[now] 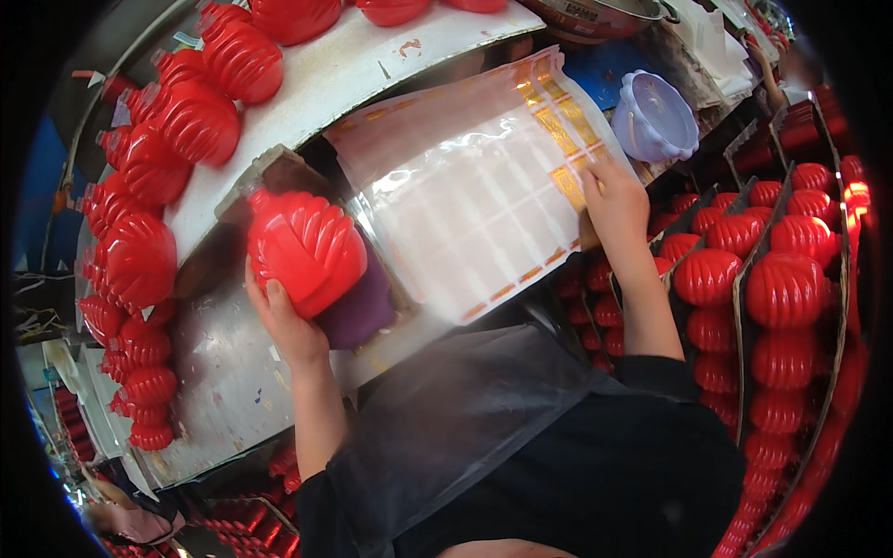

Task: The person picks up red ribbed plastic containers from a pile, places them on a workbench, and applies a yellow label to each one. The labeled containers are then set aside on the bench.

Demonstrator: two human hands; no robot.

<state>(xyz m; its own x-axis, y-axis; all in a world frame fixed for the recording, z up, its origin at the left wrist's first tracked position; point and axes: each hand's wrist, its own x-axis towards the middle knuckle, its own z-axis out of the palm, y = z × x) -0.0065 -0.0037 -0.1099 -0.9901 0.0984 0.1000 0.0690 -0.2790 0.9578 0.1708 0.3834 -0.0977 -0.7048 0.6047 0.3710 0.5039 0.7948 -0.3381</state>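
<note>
Black shirt (595, 465) and dark apron (465, 400): foremost, head view. Ribbed red bottle (312, 251), one: left of the sheet, partly over a purple pad (361, 312); left grip (293, 325) wrapped around its lower side. Translucent sheet (465, 209), gold-striped: right grip (614, 200) pinching its right edge. Further bottles (200, 126): lining the table (219, 363).
</note>
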